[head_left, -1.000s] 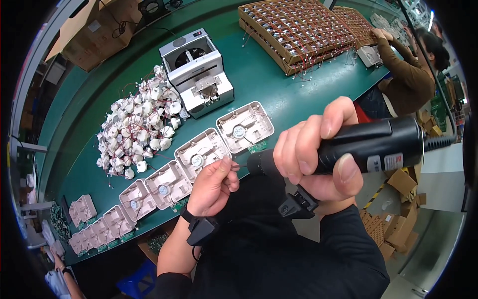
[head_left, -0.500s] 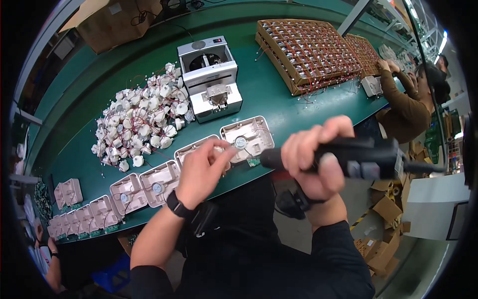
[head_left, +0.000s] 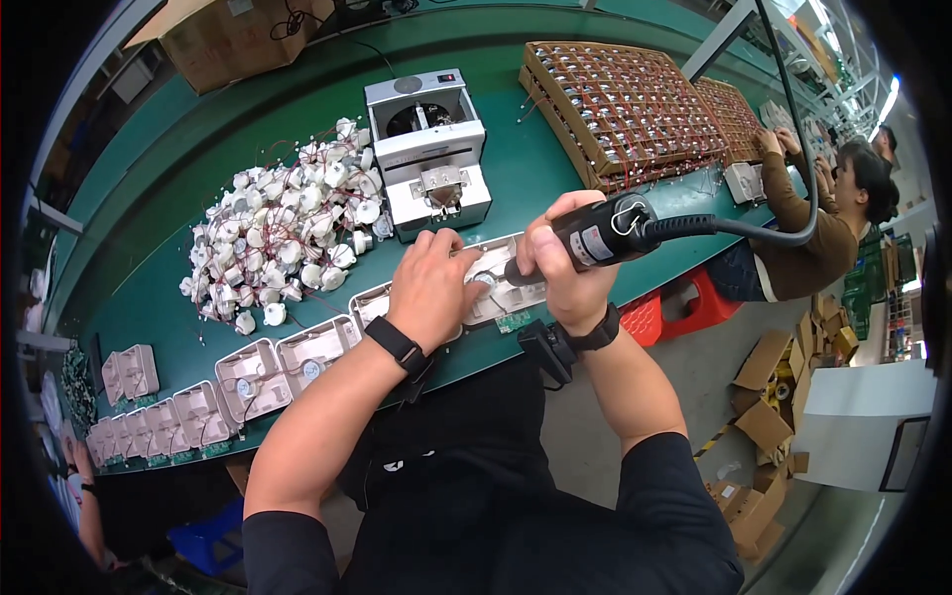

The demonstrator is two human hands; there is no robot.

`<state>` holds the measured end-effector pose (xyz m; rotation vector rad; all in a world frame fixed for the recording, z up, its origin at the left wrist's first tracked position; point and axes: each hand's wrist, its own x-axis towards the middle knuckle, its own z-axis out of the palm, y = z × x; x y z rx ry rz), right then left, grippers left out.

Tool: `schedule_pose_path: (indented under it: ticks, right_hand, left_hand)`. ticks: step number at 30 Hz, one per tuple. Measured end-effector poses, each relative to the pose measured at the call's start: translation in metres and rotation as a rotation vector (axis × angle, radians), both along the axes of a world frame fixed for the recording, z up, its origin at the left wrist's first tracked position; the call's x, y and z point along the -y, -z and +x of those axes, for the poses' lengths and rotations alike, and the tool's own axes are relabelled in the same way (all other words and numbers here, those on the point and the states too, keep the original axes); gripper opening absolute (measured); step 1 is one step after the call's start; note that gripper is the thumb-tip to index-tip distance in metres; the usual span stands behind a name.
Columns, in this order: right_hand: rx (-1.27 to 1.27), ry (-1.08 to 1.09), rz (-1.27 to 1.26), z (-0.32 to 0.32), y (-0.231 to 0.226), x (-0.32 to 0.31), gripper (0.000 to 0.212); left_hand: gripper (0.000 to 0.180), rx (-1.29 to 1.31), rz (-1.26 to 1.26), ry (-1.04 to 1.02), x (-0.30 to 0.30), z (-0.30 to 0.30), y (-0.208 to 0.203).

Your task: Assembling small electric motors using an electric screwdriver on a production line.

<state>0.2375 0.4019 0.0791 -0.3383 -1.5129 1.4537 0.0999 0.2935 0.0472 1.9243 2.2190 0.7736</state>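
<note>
My right hand (head_left: pixel 570 263) is wrapped round a black electric screwdriver (head_left: pixel 598 236) with a thick cable, its tool end slanting down left over a pale plastic housing (head_left: pixel 501 303). That end partly covers the housing's interior, and the bit's contact point cannot be made out. My left hand (head_left: pixel 431 288) lies across this housing and its left neighbour, fingers apart and thumb beside a small round part (head_left: pixel 484 281) inside. More open housings (head_left: pixel 253 382) run in a row to the left, some with round parts and wires inside.
Behind the row stand a heap of white wired parts (head_left: pixel 288 228) and a silver-black bench machine (head_left: pixel 426 149). A divided cardboard tray (head_left: pixel 625 109) of wired parts lies back right. A co-worker (head_left: pixel 818 228) sits at the right; a red stool (head_left: pixel 694 307) stands nearer.
My right hand has brought the screwdriver left and down to the housing, turning its cable end upward. My left hand has shifted right, and its pinched fingers have spread onto the housing.
</note>
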Motion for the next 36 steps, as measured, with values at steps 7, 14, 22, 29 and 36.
schedule_pose_path:
  ticks: [7,14,22,29,36]
  right_hand:
    - [0.021,-0.003,0.097,0.002,0.004,0.0,0.029]
    - [0.014,-0.023,0.093,-0.001,0.008,0.001,0.03]
    - [0.035,-0.044,0.114,-0.006,0.009,0.002,0.031]
    - [0.16,0.033,0.24,-0.019,0.018,-0.002,0.027]
    - [0.099,0.073,0.138,-0.023,0.003,0.008,0.012]
  left_hand:
    - [0.03,-0.086,0.055,0.063,-0.003,0.002,0.005]
    - [0.035,-0.086,-0.017,0.041,-0.005,0.005,0.007]
    - [0.036,-0.11,0.094,0.018,-0.007,0.006,0.011]
    - [0.029,-0.045,0.023,-0.012,-0.007,0.006,0.016]
    - [0.029,-0.06,0.012,-0.023,-0.004,0.011,0.018]
